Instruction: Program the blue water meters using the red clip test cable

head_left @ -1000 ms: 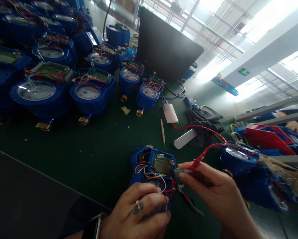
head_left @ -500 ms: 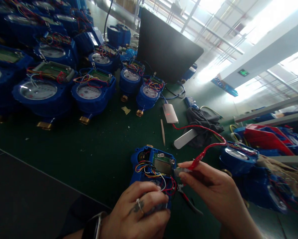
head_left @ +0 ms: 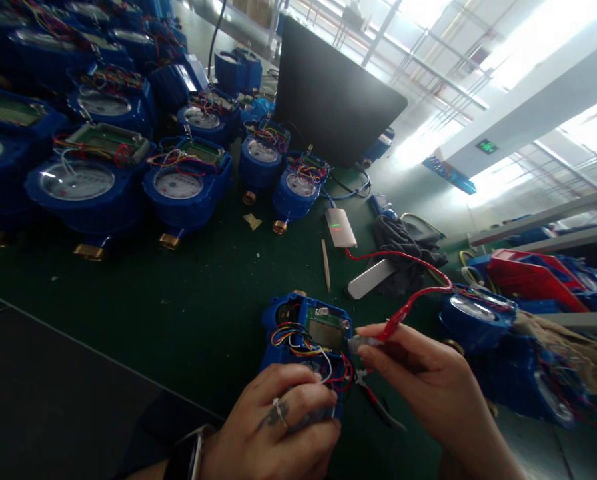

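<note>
A blue water meter (head_left: 273, 317) with its electronics bay uncovered lies on the green bench in front of me. Coloured wires and a small grey display (head_left: 326, 333) show inside it. My left hand (head_left: 283, 420) is curled over the meter's near part, gripping it and hiding its dial. Between thumb and fingers, my right hand (head_left: 418, 373) pinches a grey connector (head_left: 362, 343) at the end of a red cable (head_left: 403, 310). The connector's tip meets the meter's right edge beside the display. Red-handled pliers (head_left: 378, 403) lie just below, partly hidden.
The red cable runs to a small pale box (head_left: 341, 228) with a green light. Tweezers (head_left: 326, 267), a silver bar (head_left: 371, 279) and a dark cloth (head_left: 408, 247) lie nearby. Several blue meters (head_left: 186, 187) fill the left; others (head_left: 478, 313) stand right. A dark monitor (head_left: 333, 93) stands behind.
A green light now shows on the pale box, where only red showed before. Both hands and the meter have stayed in place.
</note>
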Demonstrator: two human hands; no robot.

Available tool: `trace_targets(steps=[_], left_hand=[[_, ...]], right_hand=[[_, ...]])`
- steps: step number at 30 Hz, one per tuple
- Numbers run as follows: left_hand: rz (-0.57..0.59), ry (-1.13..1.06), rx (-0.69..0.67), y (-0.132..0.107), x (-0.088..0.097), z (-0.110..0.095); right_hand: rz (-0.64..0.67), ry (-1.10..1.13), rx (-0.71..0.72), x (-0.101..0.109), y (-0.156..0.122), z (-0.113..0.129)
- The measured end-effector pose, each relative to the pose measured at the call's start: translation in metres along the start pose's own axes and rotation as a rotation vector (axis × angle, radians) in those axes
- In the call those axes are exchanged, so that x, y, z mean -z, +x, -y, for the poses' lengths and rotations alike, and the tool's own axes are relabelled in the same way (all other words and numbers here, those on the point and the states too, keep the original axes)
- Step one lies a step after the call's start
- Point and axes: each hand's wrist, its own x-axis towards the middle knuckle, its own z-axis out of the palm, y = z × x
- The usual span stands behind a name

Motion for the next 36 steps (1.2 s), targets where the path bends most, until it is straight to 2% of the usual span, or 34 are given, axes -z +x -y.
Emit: trace_targets(steps=[6, 14, 18, 27, 36], left_hand=[[-0.011, 0.0, 0.0, -0.0004, 0.0, -0.0011], [-0.009, -0.014, -0.012, -0.0006, -0.0018, -0.0005], [0.0, -0.016, -0.017, -0.0034, -0.0023, 0.0001], [0.026, -0.006, 0.006, -0.0024, -0.0007, -0.0001], [0.028, -0.022, 0.004, -0.0027, -0.0021, 0.0014]], right_hand=[[-0.025, 0.033, -0.053, -0.0021, -0.0014, 0.0045], [0.007, 0.01, -0.017, -0.0005, 0.0007, 0.0051], [-0.032, 0.021, -0.06, -0.0017, -0.0008, 0.0055], [-0.034, 0.061, -0.088, -0.0036, -0.0025, 0.0073], [0.005, 0.007, 0.005, 0.0001, -0.0004, -0.002]])
